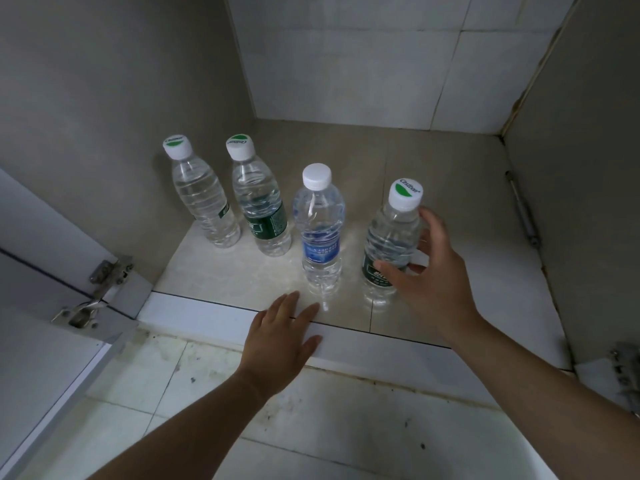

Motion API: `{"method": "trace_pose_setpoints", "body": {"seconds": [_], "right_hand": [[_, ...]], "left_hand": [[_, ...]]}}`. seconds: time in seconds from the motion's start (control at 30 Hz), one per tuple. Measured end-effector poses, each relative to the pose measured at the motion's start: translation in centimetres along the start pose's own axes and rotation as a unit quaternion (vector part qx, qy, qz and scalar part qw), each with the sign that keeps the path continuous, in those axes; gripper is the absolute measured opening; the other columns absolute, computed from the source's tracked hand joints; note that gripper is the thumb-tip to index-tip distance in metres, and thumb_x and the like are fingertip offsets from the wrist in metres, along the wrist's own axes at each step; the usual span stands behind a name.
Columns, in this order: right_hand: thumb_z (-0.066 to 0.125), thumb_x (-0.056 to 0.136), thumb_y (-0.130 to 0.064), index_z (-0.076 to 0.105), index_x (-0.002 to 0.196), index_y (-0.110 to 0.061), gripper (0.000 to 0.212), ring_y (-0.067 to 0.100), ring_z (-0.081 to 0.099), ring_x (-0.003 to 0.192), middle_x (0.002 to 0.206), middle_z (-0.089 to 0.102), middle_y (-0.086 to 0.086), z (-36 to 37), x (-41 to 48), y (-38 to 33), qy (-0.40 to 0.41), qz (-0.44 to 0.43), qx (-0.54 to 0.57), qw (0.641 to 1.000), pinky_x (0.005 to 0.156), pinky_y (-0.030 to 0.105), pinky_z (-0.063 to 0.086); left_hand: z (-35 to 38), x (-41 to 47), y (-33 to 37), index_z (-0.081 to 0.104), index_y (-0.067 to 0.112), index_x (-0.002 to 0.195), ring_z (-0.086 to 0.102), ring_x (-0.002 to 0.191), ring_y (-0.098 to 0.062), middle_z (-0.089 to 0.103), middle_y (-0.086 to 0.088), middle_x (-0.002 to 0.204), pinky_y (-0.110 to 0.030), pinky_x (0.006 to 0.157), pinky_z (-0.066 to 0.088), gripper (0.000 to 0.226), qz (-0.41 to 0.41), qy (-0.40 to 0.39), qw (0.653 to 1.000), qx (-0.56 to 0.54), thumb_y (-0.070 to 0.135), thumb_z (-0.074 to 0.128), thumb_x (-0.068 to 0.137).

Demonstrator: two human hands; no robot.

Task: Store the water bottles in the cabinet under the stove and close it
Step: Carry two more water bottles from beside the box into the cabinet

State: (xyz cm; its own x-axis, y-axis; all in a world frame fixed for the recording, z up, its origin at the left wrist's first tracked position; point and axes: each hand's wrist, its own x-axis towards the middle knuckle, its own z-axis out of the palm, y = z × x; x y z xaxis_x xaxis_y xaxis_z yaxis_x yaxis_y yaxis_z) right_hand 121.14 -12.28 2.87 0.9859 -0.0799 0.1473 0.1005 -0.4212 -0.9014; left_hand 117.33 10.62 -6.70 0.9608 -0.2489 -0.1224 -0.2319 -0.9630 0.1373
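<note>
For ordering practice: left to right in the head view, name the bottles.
leftmost clear plastic bottle → clear bottle with dark green label → blue-labelled white-capped bottle → green-labelled bottle at right hand
</note>
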Motion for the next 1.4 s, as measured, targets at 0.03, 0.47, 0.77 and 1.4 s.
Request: {"method": "trace_pose_setpoints", "body": {"seconds": [0.03,0.47,0.77,1.4], "right_hand": [[0.078,0.071,-0.017,0.029,0.124,-0.048,0.079,-0.021,0.048,0.097,0.11,0.047,-0.035,0.0,-0.1,0.0,0.0,0.001,-0.006,1.0,0.08,0.005,0.043],[0.052,0.084,-0.055,0.002,0.148,-0.025,0.086,0.02,0.02,0.14,0.155,0.015,0.002,-3.3,-8.1,-1.9,-0.248,0.079,-0.33,0.908,0.109,0.032,0.026],[0.037,0.084,-0.066,0.005,0.148,-0.023,0.083,0.029,0.014,0.142,0.155,0.013,0.006,-4.5,-10.9,-16.9,-0.34,0.024,-0.475,0.811,0.114,0.046,0.02],[0.034,0.087,-0.063,0.007,0.147,-0.024,0.077,0.022,0.01,0.144,0.156,0.011,0.0,-18.7,-16.2,-69.5,-0.385,0.065,-0.368,0.844,0.114,0.043,0.024]], "left_hand": [[0.0,0.0,0.0,0.042,0.032,0.134,0.043,0.13,-0.028,0.045,-0.008,0.142,-0.042,0.101,0.039,0.062,0.002,0.0,1.0,-0.002,0.064,0.013,0.089],[-7.3,-2.9,-2.2,0.012,0.038,0.145,0.02,0.141,-0.024,0.02,-0.002,0.155,-0.043,0.112,0.025,0.083,0.042,-0.069,0.997,0.009,0.074,0.003,0.072],[-23.6,-12.3,-1.9,0.025,0.036,0.143,0.027,0.138,-0.022,0.033,0.0,0.149,-0.043,0.109,0.03,0.08,-0.001,-0.059,0.997,-0.046,0.074,0.01,0.074],[-71.9,-34.8,3.5,0.028,0.031,0.141,0.035,0.134,-0.023,0.041,-0.002,0.143,-0.048,0.102,0.035,0.077,-0.114,-0.075,0.989,-0.054,0.071,0.011,0.078]]}}
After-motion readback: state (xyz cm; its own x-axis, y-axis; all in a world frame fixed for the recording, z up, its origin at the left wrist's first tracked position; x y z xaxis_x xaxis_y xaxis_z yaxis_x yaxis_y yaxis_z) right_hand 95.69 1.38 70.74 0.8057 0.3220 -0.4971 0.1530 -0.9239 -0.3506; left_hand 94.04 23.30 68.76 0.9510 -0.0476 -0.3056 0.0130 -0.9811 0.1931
